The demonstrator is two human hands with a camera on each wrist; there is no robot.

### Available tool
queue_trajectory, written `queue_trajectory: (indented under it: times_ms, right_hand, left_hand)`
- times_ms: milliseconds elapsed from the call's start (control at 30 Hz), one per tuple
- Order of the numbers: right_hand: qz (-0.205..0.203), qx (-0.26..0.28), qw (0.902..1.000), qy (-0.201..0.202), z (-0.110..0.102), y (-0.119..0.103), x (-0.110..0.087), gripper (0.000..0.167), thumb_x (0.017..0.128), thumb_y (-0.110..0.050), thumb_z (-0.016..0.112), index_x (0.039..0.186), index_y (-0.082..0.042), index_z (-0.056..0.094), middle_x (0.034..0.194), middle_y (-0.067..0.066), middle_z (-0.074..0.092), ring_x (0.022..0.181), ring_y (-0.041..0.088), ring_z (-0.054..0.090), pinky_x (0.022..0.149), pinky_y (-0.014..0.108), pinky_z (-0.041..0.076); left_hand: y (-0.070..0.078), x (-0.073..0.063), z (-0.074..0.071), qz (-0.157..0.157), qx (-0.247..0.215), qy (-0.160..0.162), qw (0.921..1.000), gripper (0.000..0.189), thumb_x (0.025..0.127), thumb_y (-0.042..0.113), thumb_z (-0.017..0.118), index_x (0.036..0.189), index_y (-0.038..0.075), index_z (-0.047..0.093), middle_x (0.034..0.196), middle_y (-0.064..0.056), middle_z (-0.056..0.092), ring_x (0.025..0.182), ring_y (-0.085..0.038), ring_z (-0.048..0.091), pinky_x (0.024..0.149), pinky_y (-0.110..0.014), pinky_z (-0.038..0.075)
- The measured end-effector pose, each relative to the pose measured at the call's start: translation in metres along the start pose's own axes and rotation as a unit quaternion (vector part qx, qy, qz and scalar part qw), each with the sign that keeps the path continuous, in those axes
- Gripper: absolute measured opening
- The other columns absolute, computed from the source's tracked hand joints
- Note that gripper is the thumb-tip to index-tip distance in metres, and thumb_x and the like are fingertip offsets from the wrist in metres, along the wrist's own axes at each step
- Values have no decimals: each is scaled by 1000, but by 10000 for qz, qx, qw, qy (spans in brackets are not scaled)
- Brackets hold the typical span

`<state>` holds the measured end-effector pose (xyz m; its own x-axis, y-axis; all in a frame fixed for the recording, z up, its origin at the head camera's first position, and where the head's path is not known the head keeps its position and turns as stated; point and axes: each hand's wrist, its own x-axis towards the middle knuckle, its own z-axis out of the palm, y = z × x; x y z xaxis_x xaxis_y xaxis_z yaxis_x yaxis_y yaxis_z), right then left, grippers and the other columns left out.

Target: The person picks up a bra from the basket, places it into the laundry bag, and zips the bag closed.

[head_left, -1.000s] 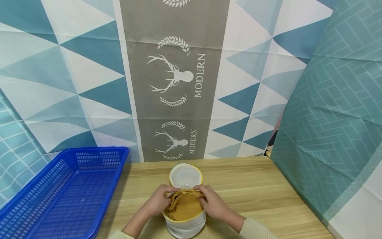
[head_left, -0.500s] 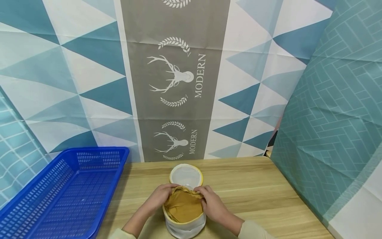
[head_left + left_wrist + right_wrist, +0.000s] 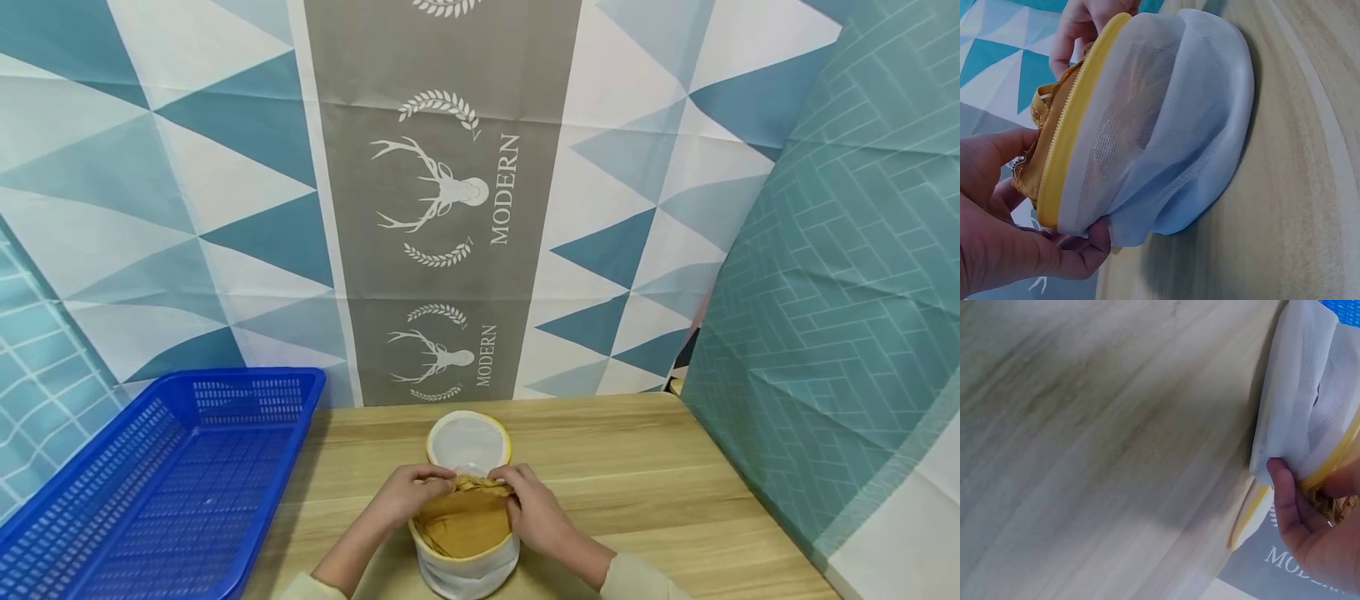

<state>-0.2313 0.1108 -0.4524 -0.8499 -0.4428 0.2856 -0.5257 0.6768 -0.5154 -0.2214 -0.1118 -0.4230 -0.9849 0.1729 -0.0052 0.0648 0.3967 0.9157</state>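
Observation:
A round white mesh laundry bag (image 3: 468, 577) with a yellow zip rim stands on the table, its round lid (image 3: 468, 442) folded back behind it. Inside lies a mustard-yellow garment (image 3: 468, 525) with lacy, gathered edging. My left hand (image 3: 405, 497) pinches that edging at the far rim. In the left wrist view, a finger of the left hand (image 3: 1029, 244) also touches the mesh wall from outside. Opposite, my right hand (image 3: 536, 512) grips the far right rim, thumb and fingers around the bag's edge and the garment. The garment's underside is hidden.
A large blue plastic basket (image 3: 303, 433) stands at the left of the wooden table (image 3: 637, 467). A patterned cloth (image 3: 442, 208) hangs behind the table, and a teal one (image 3: 847, 275) hangs along the right side.
My left fingers have shifted along the garment's edge toward the middle of the far rim. The garment's lacy edge now lies gathered between both hands; the right hand has barely moved.

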Motion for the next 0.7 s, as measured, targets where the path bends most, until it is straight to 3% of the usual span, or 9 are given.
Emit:
queue_trajectory:
  times_ms: [167,300,333,433,533,600,700]
  right_hand:
    - [159,493,9984,-224,-3,4,1,35,88,3,52,116,-18,55,115,10,54,101,24,59,79,30,52]
    - [370,1007,9934,-395,-8,7,1,32,86,-6,56,116,-18,57,118,8,53,107,23,54,82,33,48]
    - [443,1228,9903,-473,-9,8,1,31,86,-9,57,117,-17,57,118,9,53,100,23,56,77,33,49]
    - [748,2033,9731,-784,-14,11,1,28,91,-19,51,118,-11,56,119,15,51,80,18,56,63,32,50]
    - [1058,2827,9473,-1071,-19,14,1,35,99,-27,37,120,-5,56,122,20,51,61,16,54,52,32,50]
    - [1196,3123,9345,-1218,-20,16,2,41,101,-28,30,120,-4,56,124,18,52,61,15,55,54,32,50]
    - [1253,3296,9252,-1401,-21,20,1,38,99,-24,33,120,-3,57,124,16,54,62,13,55,56,32,51]
  left_hand:
    - [-1,-2,2,117,2,43,9999,25,80,15,71,102,3,71,114,-16,64,118,-40,50,98,-59,35]
    - [-2,-2,3,171,60,37,9998,24,78,12,71,101,3,71,114,-16,64,117,-39,50,98,-57,36]
    - [-2,-2,4,173,79,31,9998,23,78,11,71,100,4,71,114,-15,65,117,-38,50,98,-57,37]
    - [-3,-2,5,206,156,53,9997,22,77,10,72,99,4,72,112,-14,65,117,-37,50,97,-56,38]
    - [-3,-3,5,262,239,108,9993,22,75,8,72,97,5,72,111,-13,66,116,-36,50,96,-55,39]
    - [-3,-3,4,300,298,129,9990,23,74,6,72,97,5,73,111,-13,66,114,-35,51,94,-51,41]
    - [-2,-4,4,310,351,132,9988,22,74,5,72,96,4,73,109,-13,67,112,-32,52,89,-43,45]
